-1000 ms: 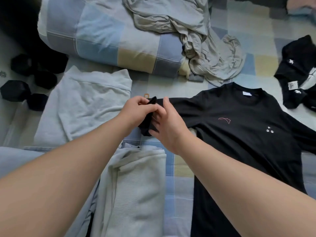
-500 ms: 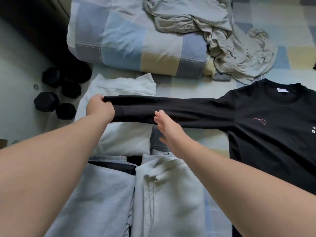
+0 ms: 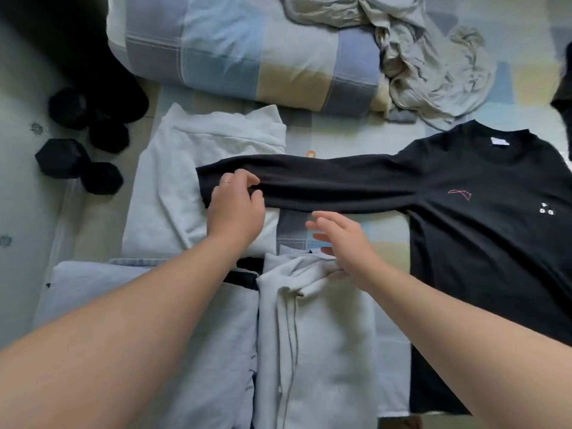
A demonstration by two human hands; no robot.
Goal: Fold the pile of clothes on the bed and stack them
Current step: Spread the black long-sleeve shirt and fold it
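Head view, looking down on the bed (image 3: 390,240). The black long-sleeved shirt (image 3: 483,249) lies flat and face up on the right. Its collar points to the far side and its body runs toward the near right. One sleeve (image 3: 328,184) is drawn straight out to the left, and its cuff end lies across a folded pale sweatshirt (image 3: 198,140).

The left hand (image 3: 236,203) rests on the sleeve near the cuff, with the fingers and thumb curled and pinching a ridge of the black cloth. The right hand (image 3: 344,240) is open, with straight fingers, just on the near side of the sleeve's middle. It appears clear of the sleeve, though whether it brushes the pale grey folded garment (image 3: 322,339) below cannot be told. A folded light blue garment (image 3: 130,308) lies at near left.

At the far side are a rolled checked duvet (image 3: 247,54) and a crumpled grey-beige garment (image 3: 424,60), the latter not yet folded. Another dark garment (image 3: 565,88) shows at the right edge, and dark dumbbells (image 3: 79,168) lie on the floor at left.

Step in hand, as judged: the shirt is spread out and the sleeve straightened before the first fold. The next move probably calls for carrying the cuff to the right across the chest. The free hand would then hold the crease at the shoulder, so that the sleeve lands flat and the body does not drag.
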